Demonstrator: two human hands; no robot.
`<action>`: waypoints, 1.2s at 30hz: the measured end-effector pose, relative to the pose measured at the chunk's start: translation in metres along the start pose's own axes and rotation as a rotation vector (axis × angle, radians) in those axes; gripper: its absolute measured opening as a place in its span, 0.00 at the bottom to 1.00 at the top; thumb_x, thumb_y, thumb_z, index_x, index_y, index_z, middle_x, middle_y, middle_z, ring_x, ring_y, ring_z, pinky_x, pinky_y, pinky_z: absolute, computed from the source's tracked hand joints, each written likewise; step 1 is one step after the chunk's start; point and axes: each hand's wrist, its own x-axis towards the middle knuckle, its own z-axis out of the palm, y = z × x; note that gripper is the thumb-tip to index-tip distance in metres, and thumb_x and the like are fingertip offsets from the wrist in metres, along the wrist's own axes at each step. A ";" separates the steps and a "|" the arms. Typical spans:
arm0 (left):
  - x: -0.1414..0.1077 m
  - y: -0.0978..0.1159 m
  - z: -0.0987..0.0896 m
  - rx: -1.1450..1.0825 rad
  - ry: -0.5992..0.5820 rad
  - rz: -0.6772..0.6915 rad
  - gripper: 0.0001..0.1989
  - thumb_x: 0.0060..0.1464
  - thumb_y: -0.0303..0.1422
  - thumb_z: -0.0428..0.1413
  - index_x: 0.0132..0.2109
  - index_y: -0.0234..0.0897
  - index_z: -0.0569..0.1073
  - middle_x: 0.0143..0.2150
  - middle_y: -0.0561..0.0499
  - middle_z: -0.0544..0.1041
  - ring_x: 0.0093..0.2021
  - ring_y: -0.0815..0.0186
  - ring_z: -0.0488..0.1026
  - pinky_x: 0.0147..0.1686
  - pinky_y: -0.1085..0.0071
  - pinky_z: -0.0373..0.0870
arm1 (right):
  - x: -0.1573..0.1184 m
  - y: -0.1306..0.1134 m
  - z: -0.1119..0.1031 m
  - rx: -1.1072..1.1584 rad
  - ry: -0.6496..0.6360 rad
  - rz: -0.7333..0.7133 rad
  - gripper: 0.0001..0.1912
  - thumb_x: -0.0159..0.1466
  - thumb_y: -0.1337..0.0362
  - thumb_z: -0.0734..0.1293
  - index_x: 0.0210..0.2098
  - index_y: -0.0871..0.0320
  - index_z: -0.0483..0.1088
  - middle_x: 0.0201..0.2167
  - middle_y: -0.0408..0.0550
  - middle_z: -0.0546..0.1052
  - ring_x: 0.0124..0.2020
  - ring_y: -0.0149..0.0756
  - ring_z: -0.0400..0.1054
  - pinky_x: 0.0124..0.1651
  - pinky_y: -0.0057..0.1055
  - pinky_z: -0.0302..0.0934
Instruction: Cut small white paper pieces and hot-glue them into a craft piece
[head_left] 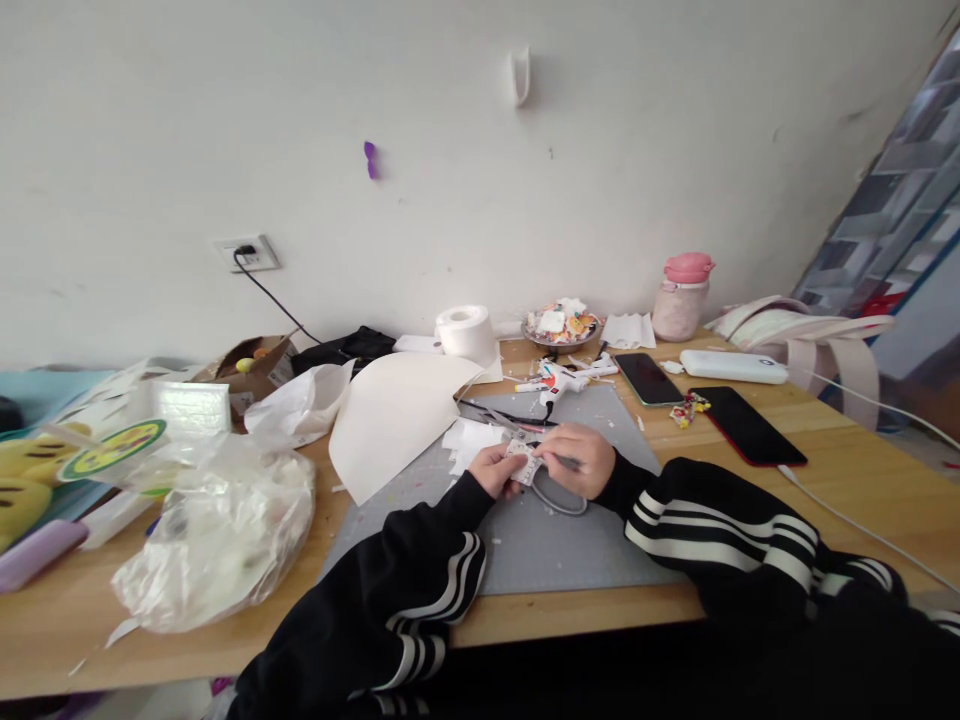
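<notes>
Paper (524, 474) partly behind left fingers (505, 466)

My craft corner, likely at home
A cutting mat (570, 560), glue gun (561, 382) and bowl of bits (564, 347) share my wooden table (885, 490) with a drink bottle (681, 312).

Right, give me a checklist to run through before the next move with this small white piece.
1. White piece held: ok, in the left hand.
2. Right hand close by: ok, its fingertips are at the piece.
3. Tool in the right hand: cannot tell, too small to make out.
4. Grey mat under the work: ok, both hands are over it.
5. Mat free of scraps: not ok, white paper lies on it beside the left hand.
6. Glue gun hot: cannot tell; it lies beyond the hands.
</notes>
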 end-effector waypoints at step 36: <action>-0.002 -0.001 0.003 0.021 -0.080 0.008 0.18 0.36 0.46 0.58 0.22 0.35 0.64 0.08 0.60 0.62 0.09 0.76 0.55 0.10 0.77 0.49 | 0.002 0.012 0.014 0.335 -0.054 0.416 0.04 0.49 0.60 0.65 0.19 0.48 0.66 0.18 0.47 0.70 0.20 0.34 0.63 0.25 0.33 0.57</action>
